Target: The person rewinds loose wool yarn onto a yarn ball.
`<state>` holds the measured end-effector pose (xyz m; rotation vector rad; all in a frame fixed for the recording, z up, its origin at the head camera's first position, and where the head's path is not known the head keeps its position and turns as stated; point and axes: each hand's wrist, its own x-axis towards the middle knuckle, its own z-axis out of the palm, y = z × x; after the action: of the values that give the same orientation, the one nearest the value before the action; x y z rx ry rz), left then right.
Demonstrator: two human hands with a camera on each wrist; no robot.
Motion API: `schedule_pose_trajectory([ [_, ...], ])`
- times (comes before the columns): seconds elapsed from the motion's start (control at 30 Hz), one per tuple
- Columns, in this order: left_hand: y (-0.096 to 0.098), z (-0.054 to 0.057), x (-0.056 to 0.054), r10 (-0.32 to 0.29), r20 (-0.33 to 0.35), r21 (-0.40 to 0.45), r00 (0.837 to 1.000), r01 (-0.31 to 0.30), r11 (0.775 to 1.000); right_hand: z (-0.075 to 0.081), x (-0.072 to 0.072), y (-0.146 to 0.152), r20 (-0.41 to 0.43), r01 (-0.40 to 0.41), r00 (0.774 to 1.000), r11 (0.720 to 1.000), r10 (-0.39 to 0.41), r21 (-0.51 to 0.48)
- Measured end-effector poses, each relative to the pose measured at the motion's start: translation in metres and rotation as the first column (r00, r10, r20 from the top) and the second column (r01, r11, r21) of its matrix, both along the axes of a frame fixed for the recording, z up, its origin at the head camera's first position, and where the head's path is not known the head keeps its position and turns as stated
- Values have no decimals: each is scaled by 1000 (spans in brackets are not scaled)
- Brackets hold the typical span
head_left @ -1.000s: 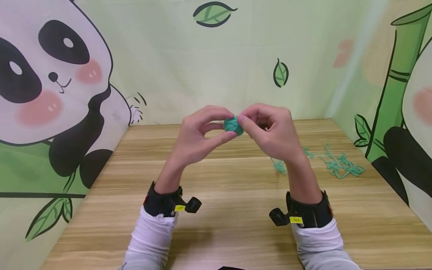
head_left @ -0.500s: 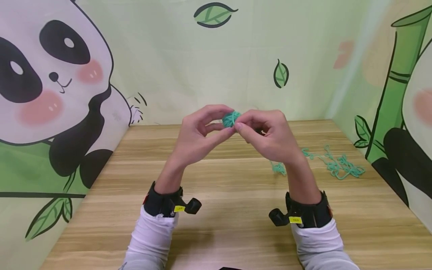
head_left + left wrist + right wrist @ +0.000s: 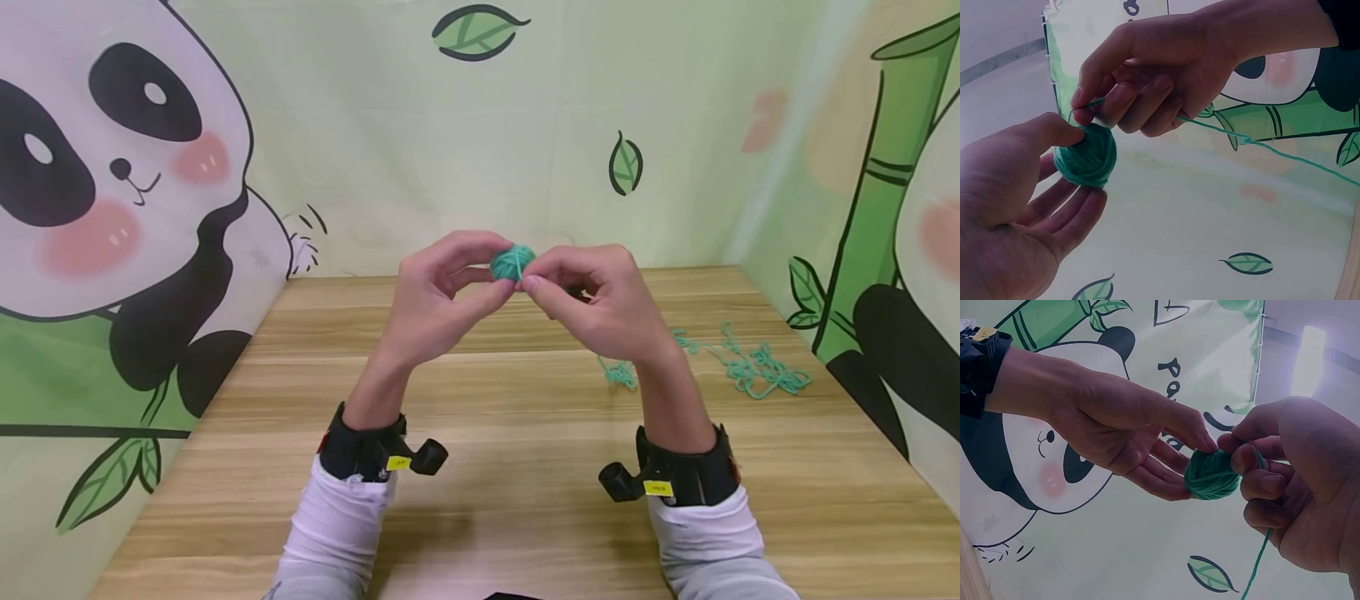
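Note:
A small ball of teal yarn point(image 3: 512, 262) is held up above the table, between the thumb and fingers of my left hand point(image 3: 442, 300). My right hand point(image 3: 600, 300) is close against its right side, thumb and forefinger pinching the yarn strand point(image 3: 1216, 129). In the left wrist view that strand runs from the ball through the right hand's curled fingers and trails off to the right. The right wrist view shows the wound ball point(image 3: 1212, 475) with the strand hanging below the right hand.
Loose teal yarn point(image 3: 765, 371) lies in tangled loops on the right of the wooden table point(image 3: 495, 433). A smaller clump of yarn point(image 3: 619, 375) lies beside the right wrist. A panda-printed backdrop point(image 3: 540, 100) encloses the back and sides.
The right hand has come down slightly from the ball's upper right to its lower right. The ball has shifted slightly up and left, and a strand now crosses its front.

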<state>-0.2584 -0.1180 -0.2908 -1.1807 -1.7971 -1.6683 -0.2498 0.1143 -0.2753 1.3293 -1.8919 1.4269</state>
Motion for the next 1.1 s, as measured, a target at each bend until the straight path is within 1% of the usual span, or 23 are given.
schedule_pose_trajectory([
  [0.1,0,0,-1,17,-18,29,1000,-17,999,0,-1,0,0,-8,1000,1000,8,11],
  [0.37,1,0,-2,42,-23,90,999,-39,995,-1,-5,1,9,-29,1000,997,28,72],
  [0.5,1,0,-1,45,-26,127,999,-41,991,-1,-7,0,25,-59,998,992,56,110],
  [0.67,1,0,0,17,-18,149,1000,-14,989,-4,-11,-2,66,-76,996,986,67,150],
  [0.83,0,1,1,-28,0,156,1000,27,987,-5,-16,-1,122,-56,992,981,34,188],
  [0.97,0,2,1,-60,20,139,998,56,989,-7,-21,0,168,-30,986,976,-6,214],
  [1.1,-1,1,2,-81,38,100,996,77,992,-8,-25,3,204,-9,978,974,-38,224],
])
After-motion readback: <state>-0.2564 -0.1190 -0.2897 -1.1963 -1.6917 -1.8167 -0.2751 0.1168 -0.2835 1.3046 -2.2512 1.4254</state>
